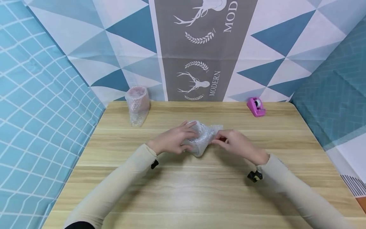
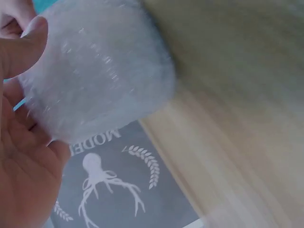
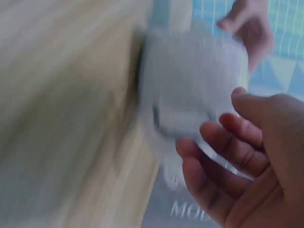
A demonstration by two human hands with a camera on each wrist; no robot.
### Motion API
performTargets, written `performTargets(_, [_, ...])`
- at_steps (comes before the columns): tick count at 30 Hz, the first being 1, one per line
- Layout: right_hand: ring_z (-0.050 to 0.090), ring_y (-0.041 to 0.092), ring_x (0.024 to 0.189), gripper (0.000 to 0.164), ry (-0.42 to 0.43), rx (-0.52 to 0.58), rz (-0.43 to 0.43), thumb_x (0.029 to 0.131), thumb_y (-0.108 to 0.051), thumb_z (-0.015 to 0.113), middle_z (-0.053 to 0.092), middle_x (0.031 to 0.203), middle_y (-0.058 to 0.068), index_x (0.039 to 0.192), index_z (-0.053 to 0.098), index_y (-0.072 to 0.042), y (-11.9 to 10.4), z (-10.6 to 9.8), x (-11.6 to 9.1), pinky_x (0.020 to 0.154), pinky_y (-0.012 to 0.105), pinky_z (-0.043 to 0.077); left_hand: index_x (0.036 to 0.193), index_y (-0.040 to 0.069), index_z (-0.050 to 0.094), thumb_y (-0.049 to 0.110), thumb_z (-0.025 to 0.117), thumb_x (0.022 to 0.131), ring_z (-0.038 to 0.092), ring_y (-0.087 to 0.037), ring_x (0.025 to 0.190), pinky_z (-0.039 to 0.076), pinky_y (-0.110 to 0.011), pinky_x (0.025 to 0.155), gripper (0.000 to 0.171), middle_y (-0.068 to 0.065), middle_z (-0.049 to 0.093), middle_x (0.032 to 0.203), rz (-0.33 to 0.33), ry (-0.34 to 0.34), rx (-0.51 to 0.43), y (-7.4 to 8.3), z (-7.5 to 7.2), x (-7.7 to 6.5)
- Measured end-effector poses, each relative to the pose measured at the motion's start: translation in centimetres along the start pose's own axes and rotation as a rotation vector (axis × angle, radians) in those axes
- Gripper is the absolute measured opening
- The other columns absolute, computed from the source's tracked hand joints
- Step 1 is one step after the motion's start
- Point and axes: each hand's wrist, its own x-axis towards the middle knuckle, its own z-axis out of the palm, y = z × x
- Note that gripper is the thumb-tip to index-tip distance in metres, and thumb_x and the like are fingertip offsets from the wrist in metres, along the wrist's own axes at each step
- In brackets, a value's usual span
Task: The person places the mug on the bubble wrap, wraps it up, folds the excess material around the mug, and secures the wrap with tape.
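Near the middle of the table lies a bundle in clear bubble wrap (image 1: 201,140), its contents blurred by the wrap. My left hand (image 1: 178,138) holds it from the left, fingers spread over the top. The left wrist view shows the bundle (image 2: 99,71) between the thumb and fingers of the left hand (image 2: 28,156). At the bundle's right end my right hand (image 1: 235,143) has thumb and forefinger together at the loose edge of the wrap. In the right wrist view the right hand (image 3: 256,152) has bent fingers against the blurred bundle (image 3: 190,71).
A second bubble-wrapped thing, pinkish and cylinder-like (image 1: 138,103), stands at the back left of the wooden table (image 1: 183,194). A pink tape dispenser (image 1: 256,107) sits at the back right. Patterned cloth (image 1: 194,79) hangs along the table's back edge.
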Motion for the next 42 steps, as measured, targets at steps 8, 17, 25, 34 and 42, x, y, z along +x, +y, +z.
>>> performTargets(8, [0.065, 0.016, 0.082, 0.016, -0.053, -0.046, 0.234, 0.1, -0.02, 0.067, 0.073, 0.09, 0.005, 0.102, 0.073, -0.005, 6.4, -5.1, -0.7, 0.073, 0.033, 0.059, 0.121, 0.004, 0.072, 0.004, 0.074, 0.089, 0.024, -0.033, 0.157, 0.014, -0.055, 0.129, 0.032, -0.009, 0.072, 0.127, 0.001, -0.032, -0.007, 0.1, -0.6, 0.3])
performTargets(17, [0.064, 0.051, 0.107, 0.044, -0.049, -0.024, 0.456, 0.105, -0.02, 0.056, 0.062, 0.119, 0.039, 0.128, 0.056, 0.018, 13.4, -10.0, 0.0, 0.086, 0.056, 0.059, 0.116, 0.006, 0.073, 0.007, 0.076, 0.088, 0.032, -0.036, 0.154, 0.023, -0.059, 0.126, 0.028, -0.007, 0.074, 0.119, 0.033, -0.01, 0.087, 0.2, -0.4, 0.2])
performTargets(25, [0.058, 0.053, 0.114, 0.059, -0.052, -0.05, 0.637, 0.105, -0.029, 0.052, 0.055, 0.128, 0.043, 0.134, 0.049, 0.022, 17.0, -12.0, 0.0, 0.092, 0.061, 0.054, 0.116, 0.008, 0.074, 0.006, 0.075, 0.088, 0.03, -0.034, 0.155, 0.02, -0.056, 0.127, 0.028, -0.006, 0.073, 0.121, 0.028, -0.019, 0.068, 0.2, -0.5, 0.1])
performTargets(34, [0.058, 0.049, 0.109, 0.056, -0.05, -0.043, 0.702, 0.102, -0.028, 0.057, 0.057, 0.128, 0.041, 0.13, 0.055, 0.02, 19.2, -11.7, 0.4, 0.091, 0.058, 0.055, 0.118, 0.01, 0.074, 0.008, 0.074, 0.09, 0.026, -0.031, 0.157, 0.015, -0.052, 0.129, 0.028, -0.004, 0.073, 0.123, -0.001, -0.054, 0.055, 0.2, -0.5, 0.2])
performTargets(42, [0.055, 0.04, 0.102, 0.047, -0.111, -0.016, 0.73, 0.099, -0.019, 0.065, 0.059, 0.123, 0.039, 0.125, 0.059, 0.019, 19.9, -11.4, 1.3, 0.077, 0.036, 0.054, 0.117, 0.01, 0.074, 0.008, 0.074, 0.09, 0.026, -0.031, 0.157, 0.015, -0.052, 0.129, 0.027, -0.004, 0.072, 0.123, 0.004, -0.047, 0.054, 0.0, -0.4, 0.3])
